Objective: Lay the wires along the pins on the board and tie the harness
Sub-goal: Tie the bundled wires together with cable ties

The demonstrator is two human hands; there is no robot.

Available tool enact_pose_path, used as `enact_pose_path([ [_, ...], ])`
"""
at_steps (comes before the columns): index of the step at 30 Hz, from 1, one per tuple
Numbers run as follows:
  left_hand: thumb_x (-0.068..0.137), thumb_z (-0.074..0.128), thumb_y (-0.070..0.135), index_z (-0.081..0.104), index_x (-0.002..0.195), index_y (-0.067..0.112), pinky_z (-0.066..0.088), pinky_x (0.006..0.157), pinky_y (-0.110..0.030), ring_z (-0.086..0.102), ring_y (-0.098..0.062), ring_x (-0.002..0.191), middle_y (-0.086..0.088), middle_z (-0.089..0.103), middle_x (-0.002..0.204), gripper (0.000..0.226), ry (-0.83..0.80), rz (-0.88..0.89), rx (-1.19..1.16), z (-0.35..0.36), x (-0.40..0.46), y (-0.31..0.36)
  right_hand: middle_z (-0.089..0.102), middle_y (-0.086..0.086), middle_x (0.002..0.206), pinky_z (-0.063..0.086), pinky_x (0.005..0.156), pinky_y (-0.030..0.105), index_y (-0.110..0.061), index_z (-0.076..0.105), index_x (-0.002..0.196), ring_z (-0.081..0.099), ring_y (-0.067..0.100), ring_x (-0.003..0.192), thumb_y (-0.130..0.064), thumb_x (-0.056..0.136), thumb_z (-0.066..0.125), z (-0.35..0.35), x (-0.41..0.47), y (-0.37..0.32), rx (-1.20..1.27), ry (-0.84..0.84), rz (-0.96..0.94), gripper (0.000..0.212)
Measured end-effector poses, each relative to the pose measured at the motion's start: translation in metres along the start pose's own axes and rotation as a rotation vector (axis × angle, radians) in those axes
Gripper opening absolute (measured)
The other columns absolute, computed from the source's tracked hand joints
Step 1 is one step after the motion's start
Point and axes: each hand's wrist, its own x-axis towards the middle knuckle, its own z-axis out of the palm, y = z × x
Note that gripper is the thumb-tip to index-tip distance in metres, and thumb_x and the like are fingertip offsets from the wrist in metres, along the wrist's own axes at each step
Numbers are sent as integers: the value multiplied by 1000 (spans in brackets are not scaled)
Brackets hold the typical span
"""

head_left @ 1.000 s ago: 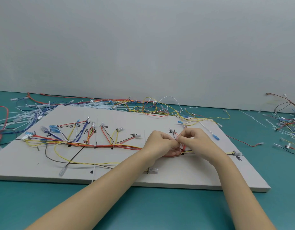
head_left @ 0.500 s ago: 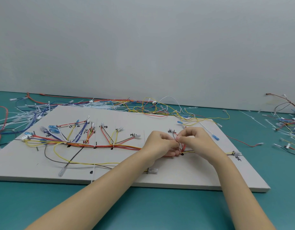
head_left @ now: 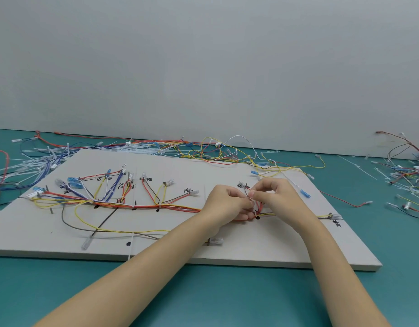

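Tabletop (head_left: 227, 291) carries the board (head_left: 262, 251); the harness (head_left: 137, 205) lies along its pins. Both hands, left (head_left: 225, 204) and right (head_left: 278, 198), have barely shifted in the last second, fingers pinching wires (head_left: 259, 206) mid-tie, probably.

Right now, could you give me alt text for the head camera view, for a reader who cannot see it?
A person's left hand and right hand meet over a white board, pinching a small bunch of red wires on a partly laid harness. Loose wires and cable ties litter the teal table around it.
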Motion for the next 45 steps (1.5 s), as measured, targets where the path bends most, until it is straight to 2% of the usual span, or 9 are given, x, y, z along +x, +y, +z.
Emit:
enact_pose_path([
  [5, 84, 65, 1, 66, 85, 2, 56, 57, -20, 68, -15, 55, -14, 67, 68, 1, 3, -9, -9, 1, 0, 1, 67, 2, 70, 46, 57, 13, -7, 70, 77, 58, 8, 62, -9, 84, 70, -1, 1, 3, -39, -32, 36, 7],
  [9, 86, 64, 2, 67, 82, 2, 57, 59, -20, 68, -14, 55, -14, 68, 70, 5, -3, -10, -7, 0, 0, 0, 66, 1, 69, 46, 55, 11, -6, 68, 74, 58, 6, 60, -6, 83, 69, -1, 2, 3, -32, -12, 33, 8],
  [13, 91, 65, 8, 68, 91, -1, 57, 61, -20, 68, -13, 58, -15, 69, 76, 10, -32, 15, 3, -2, 1, -1, 65, 5, 68, 46, 54, 15, -3, 68, 75, 56, 14, 62, -3, 83, 67, -1, 2, 3, 7, -13, 24, 8],
  [17, 91, 64, 6, 65, 81, 4, 56, 58, -18, 67, -11, 55, -11, 66, 69, 10, -36, 35, 13, -1, 0, -2, 63, 7, 70, 45, 61, 23, 0, 67, 77, 55, 16, 65, -2, 83, 68, -1, 2, 2, 17, -23, 18, 6],
  [19, 91, 64, 5, 64, 78, 6, 56, 57, -18, 66, -10, 54, -11, 66, 69, 13, -32, 40, 17, -1, 0, -2, 63, 6, 70, 44, 61, 22, 0, 67, 76, 54, 15, 66, -2, 83, 68, 0, 2, 2, 16, -21, 10, 7],
  [25, 91, 65, 6, 63, 77, 7, 55, 54, -17, 66, -10, 54, -11, 66, 72, 14, -26, 43, 12, 0, -1, -2, 62, 11, 71, 44, 57, 21, 3, 64, 77, 53, 21, 66, 3, 84, 65, 1, 3, 3, 47, -41, 0, 8],
  [32, 90, 65, 6, 64, 74, 7, 56, 54, -17, 67, -11, 54, -10, 66, 69, 16, -20, 33, 14, -1, 0, -2, 63, 17, 75, 44, 63, 31, 4, 64, 79, 54, 21, 67, 2, 85, 65, 1, 3, 5, 24, -45, -14, 7],
  [38, 90, 65, 6, 64, 76, 7, 56, 54, -17, 67, -11, 54, -10, 66, 69, 15, -21, 24, 14, -1, -1, -1, 61, 14, 72, 43, 60, 27, 3, 64, 79, 52, 19, 64, 0, 87, 65, 2, 3, 5, 4, -41, -22, 8],
  [45, 91, 64, 5, 63, 77, 6, 55, 57, -19, 67, -10, 53, -11, 65, 69, 13, -20, 29, 21, -1, -1, 0, 60, 9, 71, 41, 65, 30, -2, 64, 78, 51, 17, 66, -2, 87, 65, 3, 3, 6, -22, -36, -22, 10],
])
